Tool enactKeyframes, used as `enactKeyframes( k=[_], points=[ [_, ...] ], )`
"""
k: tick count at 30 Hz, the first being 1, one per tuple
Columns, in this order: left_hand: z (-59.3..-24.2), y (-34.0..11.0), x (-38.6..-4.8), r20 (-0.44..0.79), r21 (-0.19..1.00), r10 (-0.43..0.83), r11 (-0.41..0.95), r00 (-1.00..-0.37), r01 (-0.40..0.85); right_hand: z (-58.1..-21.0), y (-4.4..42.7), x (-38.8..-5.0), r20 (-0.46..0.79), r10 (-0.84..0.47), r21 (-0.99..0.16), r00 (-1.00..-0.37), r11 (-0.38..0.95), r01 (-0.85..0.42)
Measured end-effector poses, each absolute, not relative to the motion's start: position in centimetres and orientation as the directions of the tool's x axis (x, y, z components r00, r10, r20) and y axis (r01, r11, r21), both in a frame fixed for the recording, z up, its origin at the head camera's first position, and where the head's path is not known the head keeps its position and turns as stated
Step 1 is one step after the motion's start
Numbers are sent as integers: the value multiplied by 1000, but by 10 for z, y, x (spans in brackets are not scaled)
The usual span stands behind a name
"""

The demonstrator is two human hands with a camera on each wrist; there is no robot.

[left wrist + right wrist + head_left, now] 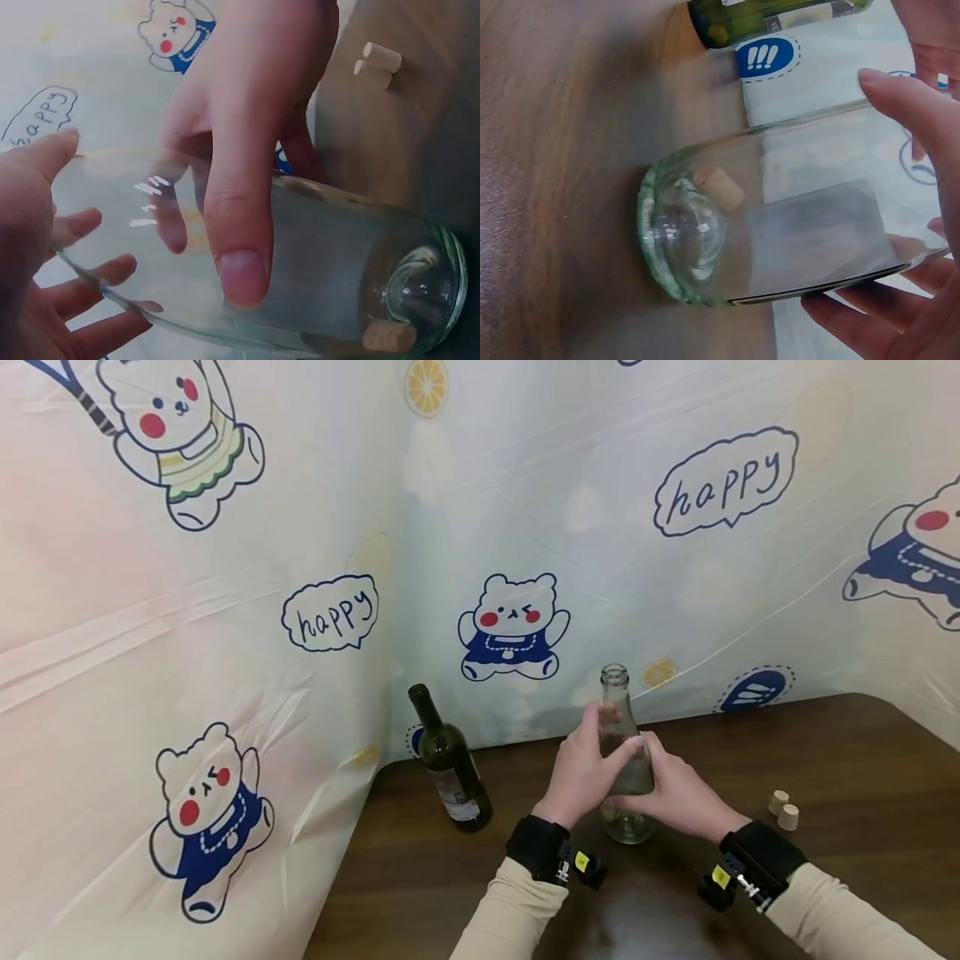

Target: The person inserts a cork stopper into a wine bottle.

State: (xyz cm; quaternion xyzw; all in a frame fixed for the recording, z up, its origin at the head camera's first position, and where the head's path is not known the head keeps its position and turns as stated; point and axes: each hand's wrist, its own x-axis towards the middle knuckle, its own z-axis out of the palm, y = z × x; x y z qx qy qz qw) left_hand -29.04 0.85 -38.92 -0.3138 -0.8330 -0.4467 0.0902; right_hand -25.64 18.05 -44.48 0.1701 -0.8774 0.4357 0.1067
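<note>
A clear glass bottle [633, 774] stands nearly upright over the tabletop, its mouth uncovered. Whether its base touches the wood I cannot tell. My left hand [579, 770] grips the upper body from the left, with its fingers round the far side. From the right, my right hand [688, 795] holds the lower body, thumb across the near side and fingers behind. Inside the bottle, at its base, lies a loose cork [390, 336], also visible through the glass in the right wrist view. A pale label or patch shows on the bottle's side.
A dark green wine bottle [453, 777] with a label stands on the brown table [847, 752] to the left. Two corks [783, 810] stand to the right of my right hand. A printed cloth [510, 510] hangs behind the table and along its left side.
</note>
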Motion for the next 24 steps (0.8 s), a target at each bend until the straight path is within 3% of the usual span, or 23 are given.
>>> enactKeyframes(
  k=[9, 12, 16, 19, 24],
  points=[
    [-394, 13, -287, 376, 639, 439, 515, -816, 571, -463, 185, -247, 285, -194, -762, -938, 548, -345],
    [-397, 13, -285, 331, 650, 440, 535, -835, 539, -469, 196, -237, 270, -197, -677, -942, 657, -332],
    [-397, 14, -284, 290, 676, 434, 538, -853, 503, -467, 222, -229, 345, -201, -469, -917, 810, -353],
    [-395, 15, -285, 271, 688, 435, 536, -858, 489, -463, 250, -229, 362, -164, -383, -918, 872, -307],
    [-395, 15, -284, 259, 687, 439, 542, -860, 484, -456, 300, -232, 157, -36, -360, -987, 928, -91]
  ],
)
